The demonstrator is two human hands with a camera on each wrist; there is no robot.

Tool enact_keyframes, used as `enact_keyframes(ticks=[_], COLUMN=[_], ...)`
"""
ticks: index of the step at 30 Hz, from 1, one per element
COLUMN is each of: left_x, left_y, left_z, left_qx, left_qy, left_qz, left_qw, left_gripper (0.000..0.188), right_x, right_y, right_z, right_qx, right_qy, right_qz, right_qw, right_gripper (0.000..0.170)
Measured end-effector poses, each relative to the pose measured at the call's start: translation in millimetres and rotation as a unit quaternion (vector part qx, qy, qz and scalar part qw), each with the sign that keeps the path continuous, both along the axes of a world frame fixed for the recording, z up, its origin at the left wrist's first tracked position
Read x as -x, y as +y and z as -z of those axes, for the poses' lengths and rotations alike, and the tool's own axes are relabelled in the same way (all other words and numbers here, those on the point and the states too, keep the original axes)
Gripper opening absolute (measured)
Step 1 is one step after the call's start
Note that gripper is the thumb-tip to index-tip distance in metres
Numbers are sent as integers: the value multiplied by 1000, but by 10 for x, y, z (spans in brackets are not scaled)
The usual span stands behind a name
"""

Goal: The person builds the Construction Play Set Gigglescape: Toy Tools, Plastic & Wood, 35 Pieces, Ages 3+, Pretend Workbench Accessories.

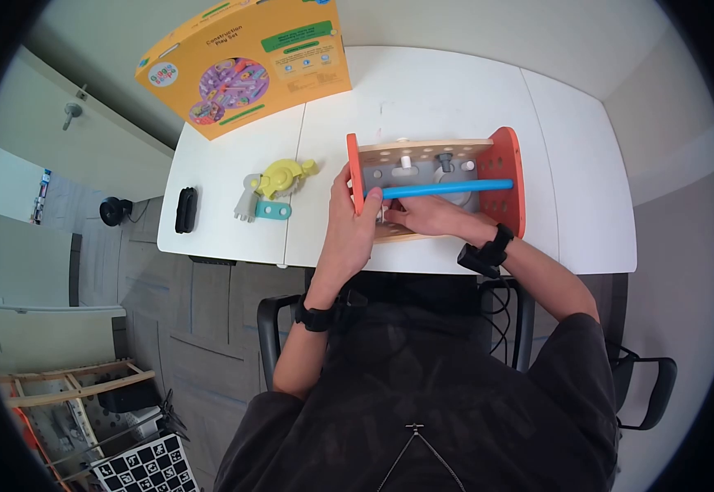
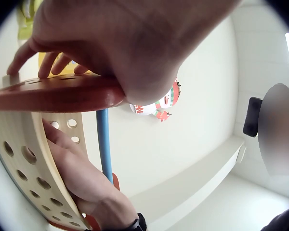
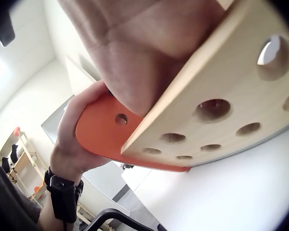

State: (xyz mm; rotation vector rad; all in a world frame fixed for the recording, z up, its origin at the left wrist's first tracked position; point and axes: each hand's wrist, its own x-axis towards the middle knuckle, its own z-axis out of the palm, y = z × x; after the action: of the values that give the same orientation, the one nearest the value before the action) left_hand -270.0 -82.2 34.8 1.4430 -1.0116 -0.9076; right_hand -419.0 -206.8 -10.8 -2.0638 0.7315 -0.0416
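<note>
A wooden toolbox with perforated sides (image 3: 183, 139), orange-red end panels (image 1: 502, 164) and a blue bar handle (image 1: 447, 189) stands on the white table. The left hand (image 1: 350, 234) grips its left end panel (image 2: 62, 94), thumb on the near side and fingers over the outer face. The right hand (image 1: 431, 215) reaches inside under the blue bar, near the left end; its fingertips are close to a small pale piece, and whether they pinch it cannot be told. White pegs (image 1: 406, 161) and a grey bolt (image 1: 445, 161) stand in the box.
On the table's left lie a yellow-green toy piece (image 1: 283, 177), a grey toy piece (image 1: 248, 199), a teal strip with holes (image 1: 274, 211) and a black case (image 1: 185, 210). A yellow play set box (image 1: 246, 66) stands at the back left.
</note>
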Motion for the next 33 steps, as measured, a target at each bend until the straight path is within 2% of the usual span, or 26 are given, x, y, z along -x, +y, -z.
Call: enact_keyframes(ticks=[3,7,10,13,16,19,22,25,28,31,33], left_x=[12,-6,3,20,-4,5,9,9,1,-8,-10], left_y=[60,3,2,42,14,18,40,60,40,28,25], left_z=[-186,-9,-11,-117,18,-21,-70,-141,-32,34,57], left_qx=[-4,0,0,-1,1,-10,0,-8,5,3,2], left_qy=[8,-28,-26,-22,-51,-40,-23,-33,-46,-64,-74], left_qz=[13,-1,-2,2,1,-1,2,5,2,-5,-9], left_qw=[1000,1000,1000,1000,999,999,1000,999,999,998,997], left_gripper=[67,68,69,69,70,70,70,71,72,72,72], right_x=[17,8,-15,-49,-82,-64,-34,-27,-46,-95,-98], right_y=[21,36,56,78,102,68,76,27,35,12,-5], right_z=[-15,-16,25,-90,-274,-101,-146,-59,-62,-104,13], right_qx=[6,20,73,79,66,89,47,67,73,37,88], right_qy=[16,-11,-53,-13,87,-11,-38,5,-61,85,29], right_qz=[-6,-10,-8,-5,17,-8,-13,-31,-8,43,9], right_qw=[1000,1000,996,997,994,996,998,997,995,995,996], right_gripper=[23,23,25,29,31,34,28,32,34,37,39])
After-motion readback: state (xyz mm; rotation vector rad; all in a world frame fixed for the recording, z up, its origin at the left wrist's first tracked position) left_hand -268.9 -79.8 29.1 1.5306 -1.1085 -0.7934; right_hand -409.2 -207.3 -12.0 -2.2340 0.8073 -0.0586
